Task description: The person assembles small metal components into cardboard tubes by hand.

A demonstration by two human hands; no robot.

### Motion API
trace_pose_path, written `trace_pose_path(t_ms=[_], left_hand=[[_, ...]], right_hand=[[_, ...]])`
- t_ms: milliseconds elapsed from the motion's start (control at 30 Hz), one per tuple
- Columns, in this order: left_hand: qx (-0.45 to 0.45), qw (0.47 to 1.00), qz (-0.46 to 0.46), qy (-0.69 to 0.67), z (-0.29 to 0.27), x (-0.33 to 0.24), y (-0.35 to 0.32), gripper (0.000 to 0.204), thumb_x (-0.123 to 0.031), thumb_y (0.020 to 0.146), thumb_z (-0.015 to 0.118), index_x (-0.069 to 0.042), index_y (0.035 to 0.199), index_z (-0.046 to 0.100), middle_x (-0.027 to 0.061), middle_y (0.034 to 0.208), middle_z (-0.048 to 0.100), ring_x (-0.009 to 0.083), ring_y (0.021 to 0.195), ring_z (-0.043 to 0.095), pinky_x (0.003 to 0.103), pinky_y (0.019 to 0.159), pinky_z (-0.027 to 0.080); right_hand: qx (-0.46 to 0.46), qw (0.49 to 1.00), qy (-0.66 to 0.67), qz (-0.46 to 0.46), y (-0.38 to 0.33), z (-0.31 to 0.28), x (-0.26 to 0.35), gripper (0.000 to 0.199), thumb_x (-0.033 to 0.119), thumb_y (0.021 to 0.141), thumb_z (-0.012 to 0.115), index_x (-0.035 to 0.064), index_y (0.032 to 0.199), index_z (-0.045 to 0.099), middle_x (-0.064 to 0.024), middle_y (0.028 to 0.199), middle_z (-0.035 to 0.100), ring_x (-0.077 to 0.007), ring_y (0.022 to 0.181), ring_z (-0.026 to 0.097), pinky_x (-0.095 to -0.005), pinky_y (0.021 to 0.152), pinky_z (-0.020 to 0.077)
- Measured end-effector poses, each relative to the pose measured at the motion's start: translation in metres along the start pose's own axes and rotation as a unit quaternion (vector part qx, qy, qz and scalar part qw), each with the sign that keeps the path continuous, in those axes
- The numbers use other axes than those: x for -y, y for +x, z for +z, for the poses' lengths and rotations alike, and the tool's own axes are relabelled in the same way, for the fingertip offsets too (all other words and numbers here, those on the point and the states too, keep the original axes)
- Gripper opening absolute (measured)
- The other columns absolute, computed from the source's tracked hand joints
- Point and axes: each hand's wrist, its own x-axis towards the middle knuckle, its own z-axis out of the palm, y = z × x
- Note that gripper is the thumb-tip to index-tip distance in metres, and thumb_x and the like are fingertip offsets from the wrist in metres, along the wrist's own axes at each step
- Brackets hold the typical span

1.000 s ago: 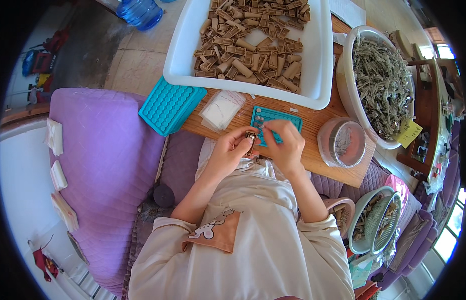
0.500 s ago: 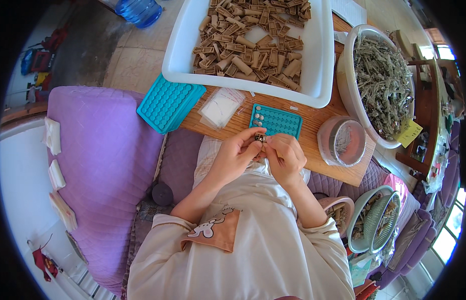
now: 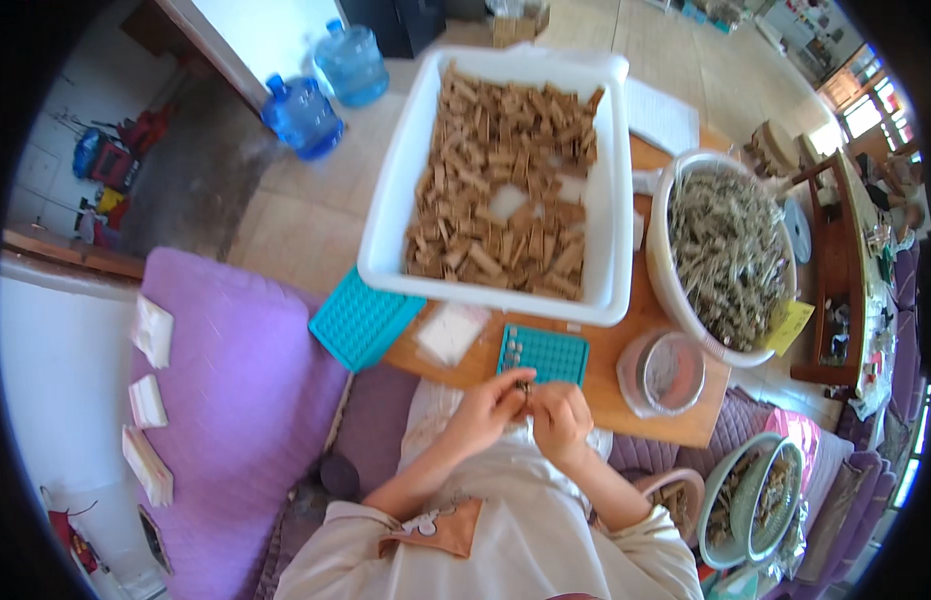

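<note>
In front of my body, both hands meet over the near edge of the wooden table [image 3: 625, 345]. Between the thumb and forefinger of my left hand [image 3: 482, 418] is a small dark, shiny part [image 3: 524, 387], too small to name. My right hand [image 3: 562, 420] is closed, its fingertips pinched against that same part. Just beyond my fingers lies a teal tray [image 3: 555, 358] of small round pockets, with a few pale round pieces in its left columns. Left of it are a clear plastic bag [image 3: 452, 333] and a stack of similar teal trays [image 3: 360, 325].
A large white bin [image 3: 497, 296] of brown plastic pieces stands at the back. To its right are a round tub [image 3: 657, 250] of clear and metallic parts and a small bowl [image 3: 685, 403]. Baskets [image 3: 712, 540] sit at lower right, a purple cushioned seat [image 3: 235, 400] at left.
The view has tipped upward, so the table and hands sit lower in the picture and more floor shows. My hands stay together at the small part.
</note>
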Motion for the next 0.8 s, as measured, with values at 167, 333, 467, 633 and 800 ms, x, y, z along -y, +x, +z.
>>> trace_pose_path(t_ms=[167,333,467,633,800], left_hand=[[0.046,0.998,-0.032,-0.03,0.002,0.001,0.005,0.028,-0.006,0.089,0.041,0.001,0.116,0.045,0.0036,0.082,0.054,0.0071,0.069,0.051,0.021,0.062,0.045],[0.042,0.999,-0.018,0.009,0.006,0.006,0.006,0.027,-0.007,0.089,0.042,0.001,0.114,0.046,0.0038,0.079,0.055,0.0069,0.065,0.051,0.021,0.058,0.045],[0.042,0.997,-0.009,0.066,0.007,0.003,0.0,0.026,-0.008,0.089,0.044,0.0,0.112,0.048,0.0064,0.079,0.058,0.0069,0.065,0.054,0.021,0.056,0.046],[0.073,0.967,-0.029,0.244,0.008,-0.01,-0.013,0.023,-0.008,0.087,0.046,-0.001,0.108,0.049,0.0071,0.078,0.06,0.0104,0.07,0.058,0.024,0.064,0.045],[0.111,0.939,0.015,0.325,0.011,-0.009,-0.019,0.024,-0.011,0.084,0.049,-0.003,0.107,0.051,0.0115,0.081,0.062,0.0182,0.073,0.062,0.029,0.066,0.046]], right_hand=[[-0.067,0.998,-0.012,-0.015,-0.005,-0.002,0.004,0.017,-0.009,0.069,0.059,0.0009,0.081,0.054,-0.0109,0.074,0.058,-0.0249,0.065,0.056,-0.031,0.055,0.0469],[-0.043,0.998,-0.016,0.036,-0.008,-0.008,0.005,0.015,-0.006,0.068,0.06,0.0026,0.08,0.055,-0.0103,0.073,0.058,-0.0252,0.063,0.056,-0.0317,0.055,0.046],[0.016,0.997,0.002,0.081,-0.006,-0.017,0.009,0.013,-0.003,0.068,0.061,0.0032,0.077,0.056,-0.01,0.071,0.057,-0.0259,0.063,0.055,-0.0319,0.055,0.046],[0.203,0.955,0.08,0.202,0.003,-0.038,0.007,0.012,-0.001,0.07,0.06,0.002,0.081,0.055,-0.011,0.074,0.056,-0.0262,0.066,0.056,-0.0317,0.057,0.0466],[0.29,0.934,0.103,0.182,0.003,-0.047,-0.002,0.022,0.001,0.069,0.064,0.0022,0.089,0.054,-0.0105,0.08,0.054,-0.0191,0.067,0.058,-0.0285,0.06,0.0481]])
